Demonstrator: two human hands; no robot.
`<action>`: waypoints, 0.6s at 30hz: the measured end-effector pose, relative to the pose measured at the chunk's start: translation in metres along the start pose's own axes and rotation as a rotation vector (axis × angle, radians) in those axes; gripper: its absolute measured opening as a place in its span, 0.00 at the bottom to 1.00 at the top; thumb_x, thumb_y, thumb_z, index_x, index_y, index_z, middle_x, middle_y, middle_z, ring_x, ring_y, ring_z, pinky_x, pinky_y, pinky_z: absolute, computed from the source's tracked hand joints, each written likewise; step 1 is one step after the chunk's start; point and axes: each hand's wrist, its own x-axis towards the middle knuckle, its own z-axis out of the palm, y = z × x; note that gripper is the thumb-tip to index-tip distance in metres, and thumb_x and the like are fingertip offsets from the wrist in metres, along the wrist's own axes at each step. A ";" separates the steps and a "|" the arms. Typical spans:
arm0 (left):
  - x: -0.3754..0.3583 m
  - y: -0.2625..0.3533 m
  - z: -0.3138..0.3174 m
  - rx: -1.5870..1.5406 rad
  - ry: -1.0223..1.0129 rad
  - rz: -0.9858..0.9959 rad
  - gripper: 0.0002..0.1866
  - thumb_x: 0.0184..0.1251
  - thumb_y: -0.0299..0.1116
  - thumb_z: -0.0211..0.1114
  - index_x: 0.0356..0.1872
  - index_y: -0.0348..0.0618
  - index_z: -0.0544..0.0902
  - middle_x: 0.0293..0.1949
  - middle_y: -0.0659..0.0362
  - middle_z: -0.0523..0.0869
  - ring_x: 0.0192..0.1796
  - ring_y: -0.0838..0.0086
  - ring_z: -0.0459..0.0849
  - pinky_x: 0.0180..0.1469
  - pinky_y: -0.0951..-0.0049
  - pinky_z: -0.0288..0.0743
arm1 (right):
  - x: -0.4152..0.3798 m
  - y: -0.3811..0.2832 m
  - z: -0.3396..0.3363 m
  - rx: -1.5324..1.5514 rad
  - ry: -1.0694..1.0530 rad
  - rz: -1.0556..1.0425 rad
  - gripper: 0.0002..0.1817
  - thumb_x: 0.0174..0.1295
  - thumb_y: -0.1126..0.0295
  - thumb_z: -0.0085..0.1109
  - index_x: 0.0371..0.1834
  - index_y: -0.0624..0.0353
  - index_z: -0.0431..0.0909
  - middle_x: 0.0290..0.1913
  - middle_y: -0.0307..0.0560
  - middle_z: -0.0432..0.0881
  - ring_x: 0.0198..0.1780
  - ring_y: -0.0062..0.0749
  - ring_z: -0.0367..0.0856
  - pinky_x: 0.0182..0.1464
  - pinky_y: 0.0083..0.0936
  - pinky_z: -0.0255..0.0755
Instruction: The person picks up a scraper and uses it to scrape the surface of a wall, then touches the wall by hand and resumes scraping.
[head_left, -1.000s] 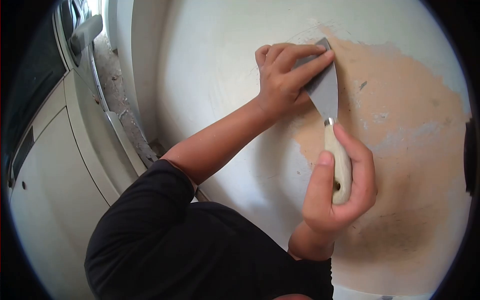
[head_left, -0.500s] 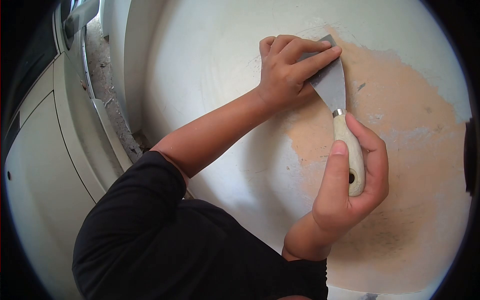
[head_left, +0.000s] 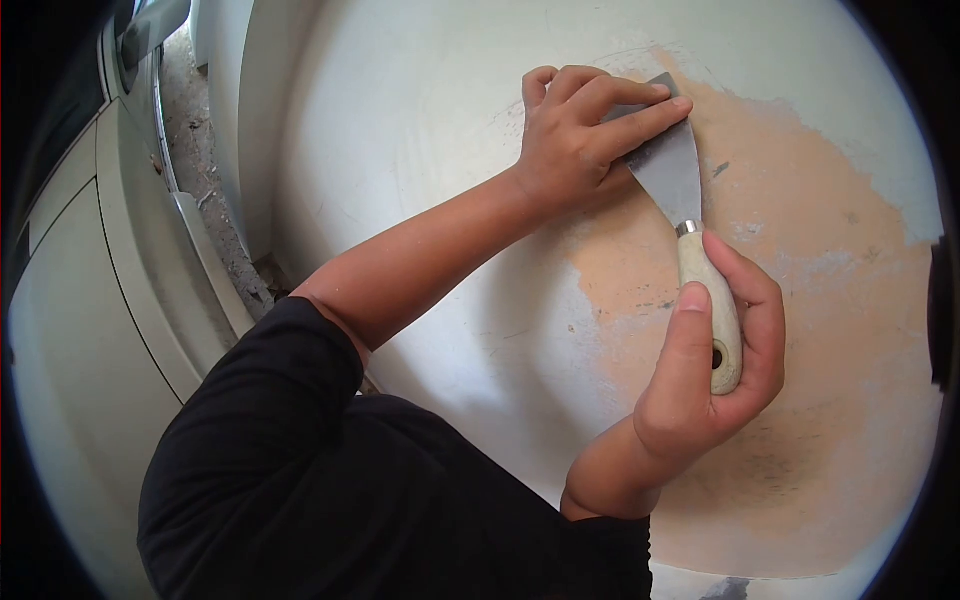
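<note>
A putty knife (head_left: 667, 172) with a pale, worn handle slants over the tan filler patch (head_left: 810, 185) on a light-coloured panel (head_left: 420, 120). My right hand (head_left: 715, 365) wraps round the handle, thumb along its near side. My left hand (head_left: 590, 130) reaches across from the left, index and middle fingers stretched flat over the upper part of the metal blade. Its other fingers bend above the panel surface, and its thumb is mostly hidden under the palm. The blade's wide end lies partly beneath those fingers.
At the left stands a light-coloured car body part (head_left: 90, 290) with a dark seam. Between it and the panel runs a gap showing rough, littered ground (head_left: 205, 170). Grey and dark scuffs (head_left: 785, 465) mark the lower filler.
Both hands and the putty knife have shifted slightly right in view, and the car at the left has slid a little left. Each hand keeps its place on the knife.
</note>
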 end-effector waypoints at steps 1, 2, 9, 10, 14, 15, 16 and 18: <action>0.001 0.000 0.000 -0.001 0.013 -0.034 0.27 0.51 0.35 0.79 0.58 0.61 0.91 0.53 0.71 0.89 0.49 0.74 0.81 0.57 0.66 0.61 | 0.001 0.002 0.001 -0.001 0.023 -0.028 0.16 0.60 0.80 0.59 0.51 0.71 0.84 0.37 0.50 0.87 0.34 0.28 0.83 0.39 0.22 0.76; 0.000 0.002 0.000 -0.005 0.018 -0.072 0.27 0.51 0.35 0.79 0.58 0.61 0.91 0.53 0.72 0.89 0.50 0.74 0.81 0.57 0.66 0.61 | 0.001 0.000 -0.001 -0.005 0.018 -0.025 0.16 0.60 0.80 0.59 0.51 0.71 0.84 0.37 0.50 0.87 0.34 0.28 0.83 0.39 0.22 0.76; -0.003 0.002 0.000 -0.024 -0.011 -0.019 0.27 0.53 0.36 0.79 0.59 0.62 0.90 0.54 0.72 0.89 0.51 0.75 0.81 0.56 0.66 0.61 | -0.002 -0.004 -0.001 0.002 -0.005 -0.001 0.16 0.60 0.80 0.59 0.52 0.72 0.84 0.39 0.51 0.88 0.34 0.29 0.84 0.40 0.23 0.77; -0.004 0.002 0.000 -0.027 -0.015 -0.024 0.27 0.53 0.36 0.79 0.59 0.62 0.90 0.54 0.72 0.89 0.51 0.75 0.81 0.56 0.66 0.61 | -0.003 -0.006 -0.002 -0.011 -0.017 0.040 0.16 0.60 0.79 0.59 0.52 0.72 0.84 0.39 0.52 0.88 0.35 0.29 0.84 0.40 0.22 0.77; 0.002 -0.001 -0.001 -0.015 -0.010 -0.044 0.27 0.54 0.36 0.78 0.59 0.62 0.90 0.53 0.72 0.90 0.51 0.74 0.81 0.56 0.66 0.61 | -0.002 -0.002 0.002 0.004 0.024 0.000 0.16 0.60 0.79 0.59 0.52 0.72 0.84 0.39 0.51 0.88 0.36 0.28 0.84 0.40 0.23 0.77; 0.001 0.001 -0.002 -0.022 -0.009 -0.088 0.27 0.54 0.36 0.78 0.60 0.63 0.90 0.53 0.72 0.90 0.51 0.73 0.80 0.56 0.65 0.61 | 0.000 -0.006 0.001 -0.009 -0.010 0.080 0.16 0.60 0.78 0.59 0.51 0.72 0.84 0.40 0.52 0.88 0.37 0.29 0.84 0.41 0.23 0.77; -0.002 0.004 -0.003 -0.030 -0.016 -0.091 0.27 0.54 0.36 0.78 0.60 0.63 0.90 0.53 0.72 0.90 0.51 0.73 0.80 0.56 0.65 0.61 | 0.000 -0.009 0.001 -0.021 -0.036 0.160 0.16 0.60 0.78 0.59 0.51 0.72 0.84 0.41 0.53 0.88 0.38 0.29 0.84 0.42 0.23 0.78; -0.003 0.001 -0.004 -0.028 -0.027 -0.014 0.27 0.54 0.36 0.78 0.60 0.63 0.90 0.53 0.72 0.90 0.51 0.73 0.80 0.56 0.65 0.61 | -0.005 -0.007 -0.001 0.005 0.003 0.105 0.16 0.61 0.78 0.60 0.51 0.71 0.84 0.41 0.52 0.88 0.38 0.28 0.84 0.42 0.23 0.77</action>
